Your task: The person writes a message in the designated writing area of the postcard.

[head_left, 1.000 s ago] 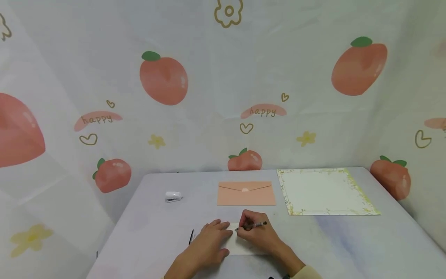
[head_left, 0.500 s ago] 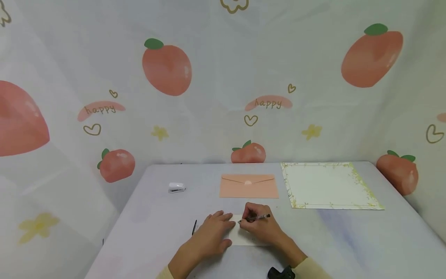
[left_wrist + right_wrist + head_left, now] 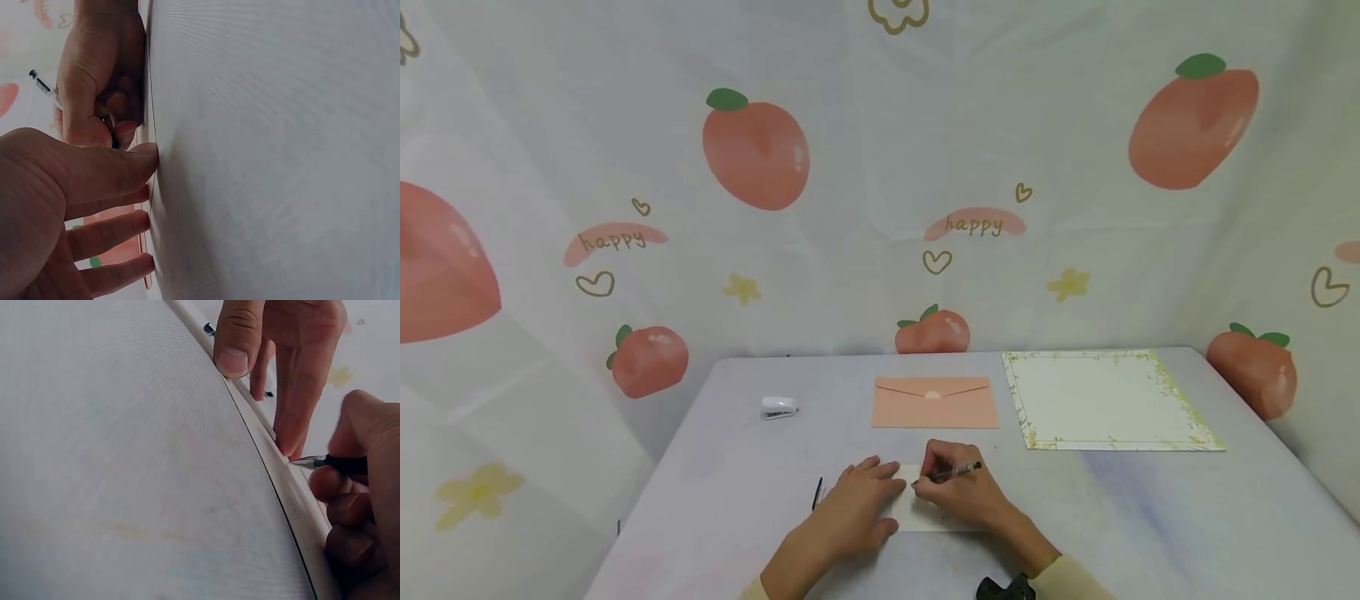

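A small cream sheet of paper [image 3: 917,518] lies at the front middle of the table, partly covered by both hands. My left hand [image 3: 856,510] rests on its left side with fingers extended; in the left wrist view the thumb and fingertips press along the paper. My right hand [image 3: 964,493] pinches a pen [image 3: 961,471] between thumb and fingers, its back end slanting up to the right. In the right wrist view the metal pen tip [image 3: 306,462] is right at the paper, close by the left fingertips.
Behind the hands lies a peach envelope [image 3: 936,408]. A large sheet with a floral border [image 3: 1112,400] is at the back right, a white stapler [image 3: 778,407] at the back left. A thin dark item [image 3: 817,493] lies left of the left hand. Behind the table hangs a fruit-print cloth [image 3: 850,250].
The head view has shifted slightly, so the scene sits a little higher than a second ago. The pen tip moves only slightly over the paper; the left hand stays in place.
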A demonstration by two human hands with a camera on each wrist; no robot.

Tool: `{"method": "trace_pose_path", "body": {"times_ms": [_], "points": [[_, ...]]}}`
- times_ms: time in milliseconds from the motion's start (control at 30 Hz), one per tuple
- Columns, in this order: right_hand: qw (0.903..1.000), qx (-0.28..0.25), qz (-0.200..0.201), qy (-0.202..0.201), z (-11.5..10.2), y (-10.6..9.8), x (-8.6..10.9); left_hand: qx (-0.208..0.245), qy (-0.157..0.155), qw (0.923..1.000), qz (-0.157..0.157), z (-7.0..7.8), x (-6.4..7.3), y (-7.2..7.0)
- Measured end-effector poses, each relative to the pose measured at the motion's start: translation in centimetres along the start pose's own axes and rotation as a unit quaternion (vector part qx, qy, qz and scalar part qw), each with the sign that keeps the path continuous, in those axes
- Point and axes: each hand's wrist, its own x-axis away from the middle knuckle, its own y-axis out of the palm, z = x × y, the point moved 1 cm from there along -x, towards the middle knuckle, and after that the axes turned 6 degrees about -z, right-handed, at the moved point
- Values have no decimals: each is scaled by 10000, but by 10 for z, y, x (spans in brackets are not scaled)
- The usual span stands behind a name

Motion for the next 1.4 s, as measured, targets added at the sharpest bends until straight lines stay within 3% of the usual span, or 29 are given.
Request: {"method": "trace_pose_path", "body": {"times_ms": [133,733,1033,1400], "points": [[9998,67,203,-60,1,1,0,-39,15,10000,48,0,0,0],[9993,157,252,-239,2,2,0,19,-54,10000,2,2,0,0],[9975,138,649,-223,3,0,3,23,-36,10000,61,2,1,0],[9984,291,404,-271,2,-1,3,81,-68,9999,27,2,1,0]]}}
